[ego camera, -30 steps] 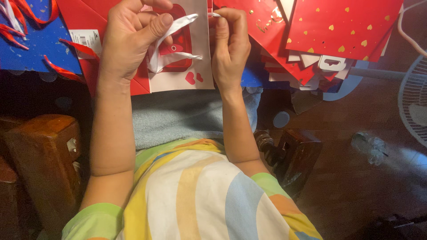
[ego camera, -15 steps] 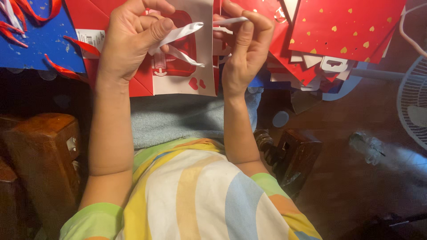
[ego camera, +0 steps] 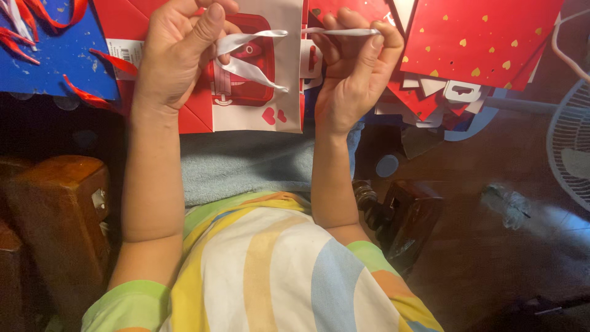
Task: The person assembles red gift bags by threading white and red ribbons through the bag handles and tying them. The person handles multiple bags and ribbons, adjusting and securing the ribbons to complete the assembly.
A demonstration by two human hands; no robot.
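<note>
A white ribbon (ego camera: 249, 52) is held between both hands, above a red and white gift bag (ego camera: 258, 92) that lies flat under them. The left hand (ego camera: 178, 58) is closed on the looped end of the ribbon, pinched between thumb and fingers, with one tail hanging across the bag's red panel. The right hand (ego camera: 353, 67) is clamped on the other end, which is drawn out straight over the fingertips (the strip is seen edge-on there). The two hands are held apart, with the bag's white margin between them. One ribbon and one such bag are counted. To the right, one red bag with gold hearts (ego camera: 485, 37) is seen; to the left, one blue sheet (ego camera: 49, 67) with red ribbon strips (ego camera: 37, 12), whose number cannot be told.
</note>
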